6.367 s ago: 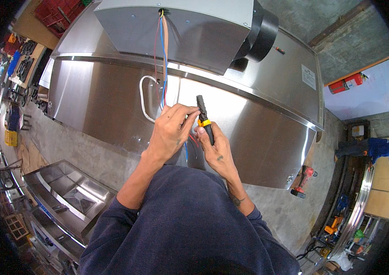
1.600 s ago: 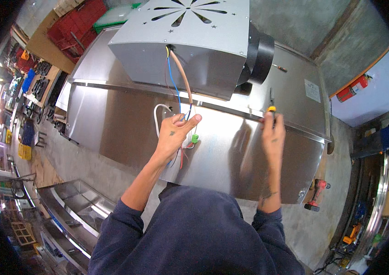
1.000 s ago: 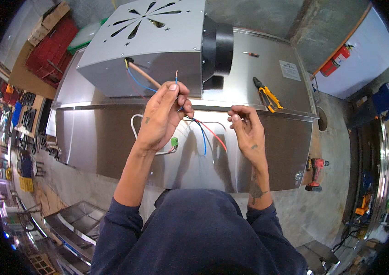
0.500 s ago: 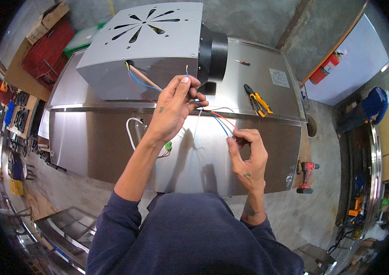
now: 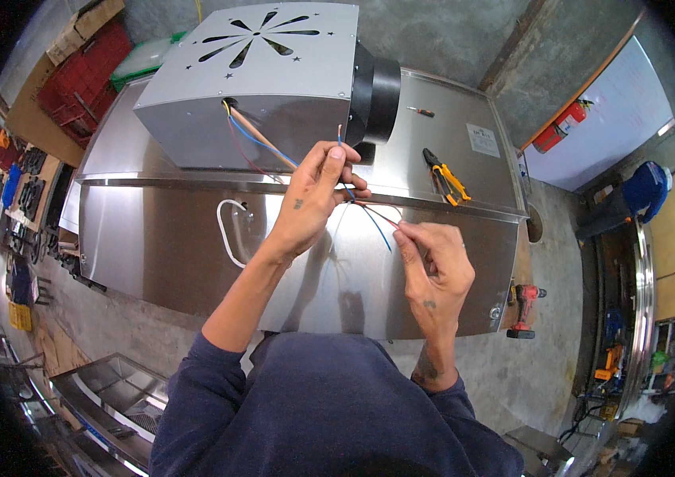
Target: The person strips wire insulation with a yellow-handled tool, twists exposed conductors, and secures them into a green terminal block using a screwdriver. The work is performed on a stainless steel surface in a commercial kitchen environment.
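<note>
My left hand (image 5: 313, 195) pinches a blue wire with a bare copper end (image 5: 340, 133) pointing up between thumb and fingers. My right hand (image 5: 437, 258) has thumb and forefinger closed on the end of a red wire (image 5: 385, 218). A second blue wire (image 5: 379, 232) hangs loose between the hands, its tip just left of my right fingertips. Behind my left hand, blue, yellow and dark red wires and a tan sleeve (image 5: 254, 135) come out of a hole in the grey metal fan box (image 5: 194, 131). My left fingers hide where the wires meet.
Box and wires are over a stainless steel hood (image 5: 146, 230). On it lie yellow-handled pliers (image 5: 448, 179), a small screwdriver (image 5: 421, 111) and a white cable (image 5: 224, 230). A black round duct collar (image 5: 381, 95) juts from the box. A red cordless drill (image 5: 523, 310) is right of the hood.
My right hand has let the blue wire slip free and now pinches the red one. My left hand has shifted slightly right and down, still holding its blue wire.
</note>
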